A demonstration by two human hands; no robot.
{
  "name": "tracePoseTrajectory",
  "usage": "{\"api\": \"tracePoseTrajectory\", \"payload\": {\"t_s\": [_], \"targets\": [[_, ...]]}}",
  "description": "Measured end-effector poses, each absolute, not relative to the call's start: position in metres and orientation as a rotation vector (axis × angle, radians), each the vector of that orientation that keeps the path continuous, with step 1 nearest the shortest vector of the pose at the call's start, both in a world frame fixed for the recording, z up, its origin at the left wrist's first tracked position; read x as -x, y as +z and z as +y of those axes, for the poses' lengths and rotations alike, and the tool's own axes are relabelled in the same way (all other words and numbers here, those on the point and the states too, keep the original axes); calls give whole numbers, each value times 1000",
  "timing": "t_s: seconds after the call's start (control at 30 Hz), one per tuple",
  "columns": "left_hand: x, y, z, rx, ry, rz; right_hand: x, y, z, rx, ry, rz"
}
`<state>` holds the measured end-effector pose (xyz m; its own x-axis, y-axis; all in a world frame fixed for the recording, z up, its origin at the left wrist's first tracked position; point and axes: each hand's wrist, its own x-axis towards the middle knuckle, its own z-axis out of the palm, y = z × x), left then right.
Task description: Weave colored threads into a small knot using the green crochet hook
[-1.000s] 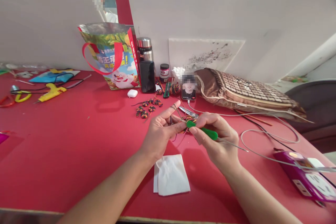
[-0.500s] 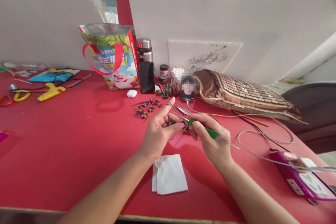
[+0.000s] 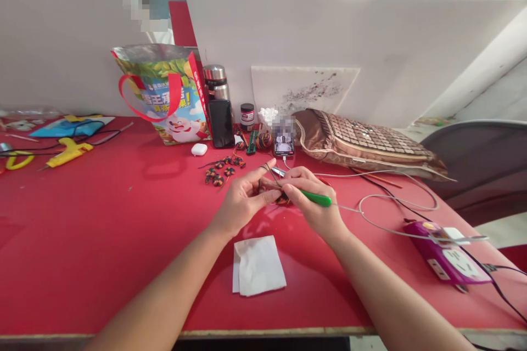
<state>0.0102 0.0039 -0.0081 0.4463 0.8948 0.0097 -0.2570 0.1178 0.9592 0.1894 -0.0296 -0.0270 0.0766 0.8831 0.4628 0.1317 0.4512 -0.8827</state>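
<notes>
My left hand [image 3: 241,203] pinches a small knot of coloured cords [image 3: 275,193] between thumb and fingers, above the red table [image 3: 102,219]. My right hand [image 3: 315,200] meets it from the right, closed round a green-handled tool [image 3: 316,198] whose thin metal shaft sticks out to the right. The tool's working end is pressed into the cords and hidden by my fingers. Loose cord ends trail from the knot toward the back.
A folded white tissue [image 3: 257,266] lies near the front edge. Several small woven knots [image 3: 220,170], an earbud case [image 3: 199,149], a phone [image 3: 284,141], a printed bag [image 3: 167,96], a brown purse [image 3: 362,140] stand behind. A purple power strip [image 3: 447,255] and cables lie right; a yellow glue gun [image 3: 68,151] lies left.
Both hands have shifted a little left and farther from me, closing together on the cords. The view has turned slightly right.
</notes>
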Motion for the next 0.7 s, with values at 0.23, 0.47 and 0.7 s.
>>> {"api": "tracePoseTrajectory", "payload": {"t_s": [0.23,0.47,0.7], "targets": [[4,-8,18,-1459,1070,746,-198,-26,-24,1033,1183,-1106],[2,-14,19,-1537,1027,736,-196,-21,-23,950,1348,-939],[0,-10,15,-1499,1033,786,-198,-17,-23,941,1366,-955]]}}
